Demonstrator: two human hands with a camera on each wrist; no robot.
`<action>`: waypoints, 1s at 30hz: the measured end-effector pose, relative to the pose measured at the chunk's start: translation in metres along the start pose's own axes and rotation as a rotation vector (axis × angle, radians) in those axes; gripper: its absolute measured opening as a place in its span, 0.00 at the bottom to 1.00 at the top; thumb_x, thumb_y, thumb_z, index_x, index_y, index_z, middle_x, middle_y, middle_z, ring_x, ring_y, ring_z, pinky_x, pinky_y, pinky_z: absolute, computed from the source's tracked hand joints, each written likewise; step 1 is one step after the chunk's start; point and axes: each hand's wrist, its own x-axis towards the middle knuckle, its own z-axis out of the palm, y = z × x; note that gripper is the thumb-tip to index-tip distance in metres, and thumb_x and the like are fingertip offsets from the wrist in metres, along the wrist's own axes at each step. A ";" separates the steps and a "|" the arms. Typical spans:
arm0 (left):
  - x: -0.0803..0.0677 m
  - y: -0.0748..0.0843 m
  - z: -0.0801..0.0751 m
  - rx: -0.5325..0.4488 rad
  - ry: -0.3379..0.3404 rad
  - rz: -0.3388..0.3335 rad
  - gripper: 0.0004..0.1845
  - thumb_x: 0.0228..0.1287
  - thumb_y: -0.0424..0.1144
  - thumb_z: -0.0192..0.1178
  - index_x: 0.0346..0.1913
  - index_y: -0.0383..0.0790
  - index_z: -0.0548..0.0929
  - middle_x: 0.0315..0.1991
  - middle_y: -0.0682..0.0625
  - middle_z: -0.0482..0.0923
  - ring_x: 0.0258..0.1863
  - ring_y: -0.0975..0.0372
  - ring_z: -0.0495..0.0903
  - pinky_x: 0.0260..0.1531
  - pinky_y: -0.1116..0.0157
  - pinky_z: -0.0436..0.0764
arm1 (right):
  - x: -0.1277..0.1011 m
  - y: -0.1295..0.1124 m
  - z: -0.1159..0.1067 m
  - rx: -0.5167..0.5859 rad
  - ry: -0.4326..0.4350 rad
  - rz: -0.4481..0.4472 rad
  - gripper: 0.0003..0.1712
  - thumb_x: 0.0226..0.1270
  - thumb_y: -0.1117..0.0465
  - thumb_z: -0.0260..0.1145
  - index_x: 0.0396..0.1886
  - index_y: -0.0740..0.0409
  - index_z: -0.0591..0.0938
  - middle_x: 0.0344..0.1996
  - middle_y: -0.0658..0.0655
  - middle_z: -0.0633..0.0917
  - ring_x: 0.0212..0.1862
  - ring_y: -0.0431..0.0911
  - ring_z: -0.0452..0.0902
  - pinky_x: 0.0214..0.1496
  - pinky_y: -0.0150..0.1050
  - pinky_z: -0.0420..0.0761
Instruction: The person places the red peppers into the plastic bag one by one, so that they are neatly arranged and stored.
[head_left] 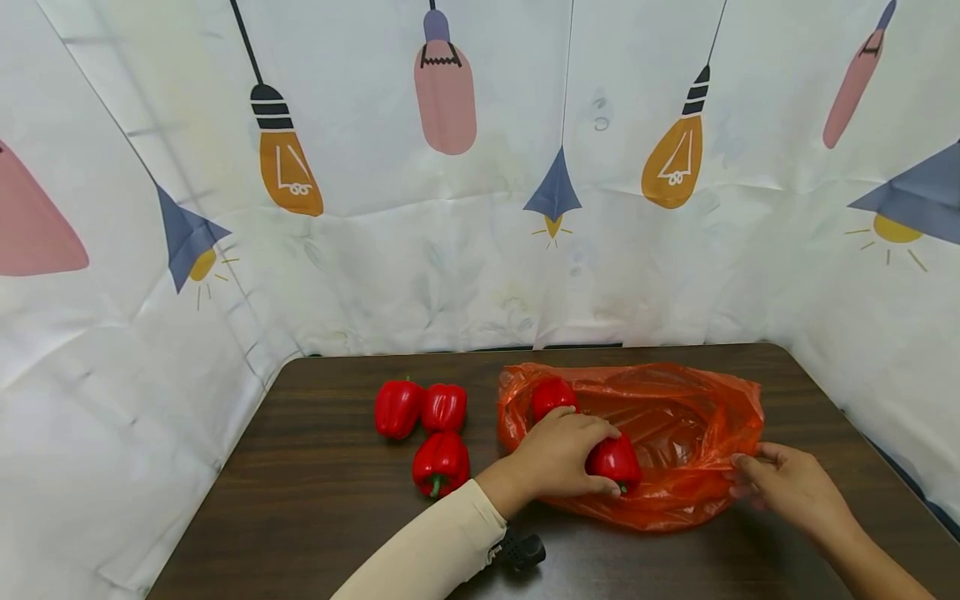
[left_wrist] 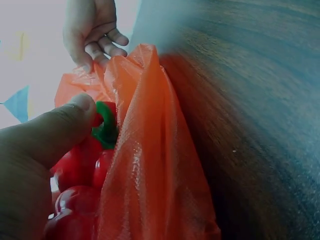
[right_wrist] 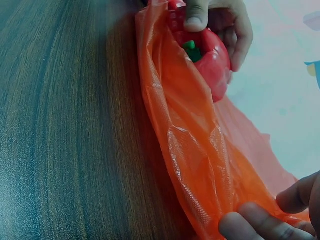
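My left hand (head_left: 566, 454) grips a glossy red bell pepper (head_left: 613, 462) with a green stem, over the near side of an orange plastic bag (head_left: 693, 498). In the left wrist view, the thumb lies beside the pepper's green stem (left_wrist: 106, 125). Another red bell pepper (head_left: 553, 397) sits in the left part of the bag, partly behind the left hand. At the bag's right edge, my right hand (head_left: 798, 487) pinches the plastic between thumb and fingers; the right wrist view shows these fingertips (right_wrist: 237, 227) against the orange film.
Three more red bell peppers (head_left: 441, 465) stand close together on the dark wooden table (head_left: 315, 500), left of the bag. A black device (head_left: 521, 552) is strapped at the left wrist. Behind the table hangs a white cloth (head_left: 465, 267) printed with lamps.
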 end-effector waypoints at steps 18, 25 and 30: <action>-0.010 -0.008 -0.021 -0.226 0.040 0.014 0.35 0.60 0.62 0.71 0.68 0.54 0.77 0.63 0.64 0.77 0.63 0.69 0.73 0.65 0.64 0.71 | 0.000 -0.002 -0.001 0.007 -0.005 -0.002 0.36 0.82 0.47 0.54 0.66 0.80 0.70 0.38 0.58 0.90 0.37 0.49 0.87 0.36 0.42 0.85; -0.024 -0.016 -0.035 -0.336 0.069 0.011 0.36 0.60 0.58 0.73 0.69 0.50 0.76 0.62 0.60 0.78 0.62 0.68 0.74 0.64 0.67 0.72 | -0.001 -0.002 0.000 0.005 0.003 -0.016 0.34 0.83 0.48 0.53 0.65 0.80 0.71 0.39 0.59 0.90 0.37 0.48 0.88 0.35 0.42 0.85; -0.033 -0.020 -0.042 -0.364 0.083 -0.007 0.36 0.60 0.58 0.73 0.69 0.51 0.76 0.63 0.58 0.78 0.62 0.65 0.75 0.62 0.65 0.75 | -0.001 -0.002 0.000 0.007 -0.002 -0.009 0.35 0.83 0.48 0.53 0.65 0.81 0.70 0.39 0.59 0.90 0.37 0.48 0.88 0.35 0.42 0.86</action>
